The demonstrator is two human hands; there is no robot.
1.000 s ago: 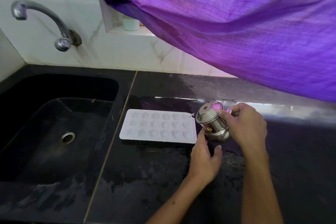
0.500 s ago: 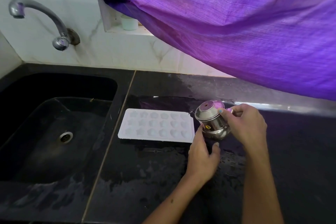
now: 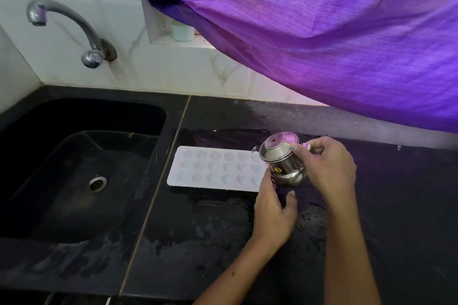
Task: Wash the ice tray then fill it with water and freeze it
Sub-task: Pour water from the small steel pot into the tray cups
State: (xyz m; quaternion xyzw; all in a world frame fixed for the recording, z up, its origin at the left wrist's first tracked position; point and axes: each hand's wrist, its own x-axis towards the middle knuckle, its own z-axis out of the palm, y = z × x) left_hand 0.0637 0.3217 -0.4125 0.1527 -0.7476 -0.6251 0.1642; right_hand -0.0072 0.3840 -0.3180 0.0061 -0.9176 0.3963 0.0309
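One tap (image 3: 62,22) is projecting from the wall above one black sink (image 3: 74,181), which is sitting left of the ice tray. One white ice tray (image 3: 213,171) is lying flat on the wet black counter (image 3: 198,242), just right of the sink; three rows of star- and heart-shaped cavities are showing. At the tray's right end, one left hand (image 3: 272,210) is resting with fingers loosely curled, touching the tray edge and gripping nothing. Just right of the tray, one right hand (image 3: 327,168) is grasping one small steel kettle (image 3: 282,161), tilting it toward the tray. One purple curtain (image 3: 322,32) is hanging above the tray.
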